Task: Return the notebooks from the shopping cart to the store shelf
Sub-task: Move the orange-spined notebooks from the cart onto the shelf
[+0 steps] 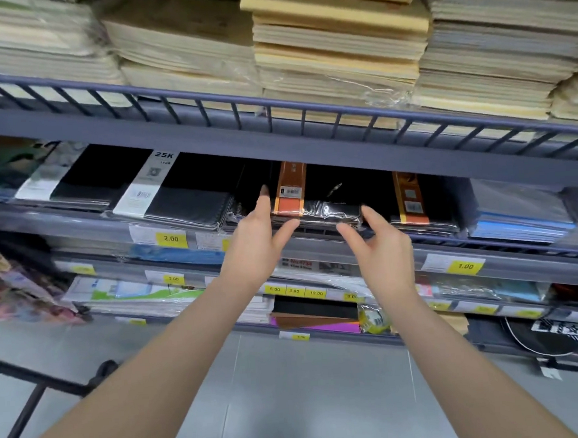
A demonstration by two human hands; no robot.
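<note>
On the grey shelf (310,144) at chest height, head view: black notebooks (327,213) in clear wrap, stacked flat, long axis running from front edge into shelf depth, orange label band (288,193) lengthwise near the left side, barcode end toward the front. Left hand (256,237) released, fingers (265,200) spread, index reaching up beside the orange band, thumb at the stack's front edge; touching or just apart, hard to tell. Right hand (382,244) released too, fingers curled loosely, fingertips at the stack's right front corner. Nothing gripped by either hand. Just right of the stack, a second black pile with an orange band (410,195), same orientation. To the left, black spiral notebooks with a white "25K" label (151,182), angled slightly. Farther right, blue-edged exercise books (522,220). Above, behind a rail, stacks of cream paper pads (335,49). Below, yellow price tags (171,239) reading 2.00 and 1.00 along lower shelf edges. At lower left, dark cart frame (38,382) over grey floor tiles (307,402).
</note>
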